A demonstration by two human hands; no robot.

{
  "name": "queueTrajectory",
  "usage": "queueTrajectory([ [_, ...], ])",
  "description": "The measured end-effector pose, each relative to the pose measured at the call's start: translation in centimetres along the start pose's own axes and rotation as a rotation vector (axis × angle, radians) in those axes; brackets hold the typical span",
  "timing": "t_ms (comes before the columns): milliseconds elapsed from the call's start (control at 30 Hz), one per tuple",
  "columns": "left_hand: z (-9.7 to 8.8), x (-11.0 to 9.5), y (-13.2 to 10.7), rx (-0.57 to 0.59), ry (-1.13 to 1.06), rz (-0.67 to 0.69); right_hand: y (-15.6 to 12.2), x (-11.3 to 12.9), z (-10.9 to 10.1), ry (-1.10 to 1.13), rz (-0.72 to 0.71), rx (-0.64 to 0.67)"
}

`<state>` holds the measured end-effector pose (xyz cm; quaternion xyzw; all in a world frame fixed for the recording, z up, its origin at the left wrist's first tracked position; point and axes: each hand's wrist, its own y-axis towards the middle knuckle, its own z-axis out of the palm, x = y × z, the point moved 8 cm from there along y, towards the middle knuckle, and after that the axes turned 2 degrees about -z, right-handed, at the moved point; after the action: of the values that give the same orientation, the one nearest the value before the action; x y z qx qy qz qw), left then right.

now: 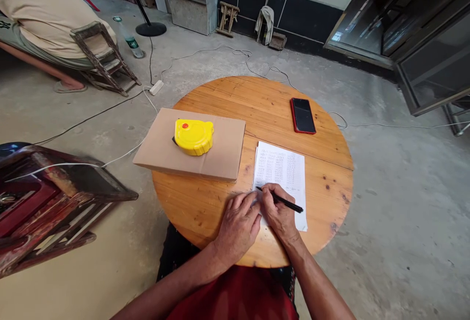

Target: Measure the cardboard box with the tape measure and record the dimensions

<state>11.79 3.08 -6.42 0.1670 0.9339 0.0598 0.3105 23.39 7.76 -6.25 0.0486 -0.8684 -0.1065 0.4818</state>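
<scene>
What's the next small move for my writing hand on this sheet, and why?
Probably slide the right hand a little to the right along the same line: the pen tip rests at the left edge of the paper, just under the last written rows, and the left hand lies beside that edge.

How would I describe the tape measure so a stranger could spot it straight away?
Find the round wooden table. On its left side lies a flat brown cardboard sheet, and the yellow plastic tape measure sits on top. It is the only yellow thing there, with a red button.
</scene>
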Motion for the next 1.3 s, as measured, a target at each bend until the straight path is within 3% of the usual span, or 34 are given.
queueTrajectory([
  [533,0.3,-0.3,0.2,0.028,0.034,0.006,-0.1,-0.5,-1.0,-0.020,-0.013,-0.082],
  [1300,0.3,-0.3,0.2,0.036,0.026,-0.015,-0.1,-0.7,-0.8,-0.014,0.008,-0.056],
])
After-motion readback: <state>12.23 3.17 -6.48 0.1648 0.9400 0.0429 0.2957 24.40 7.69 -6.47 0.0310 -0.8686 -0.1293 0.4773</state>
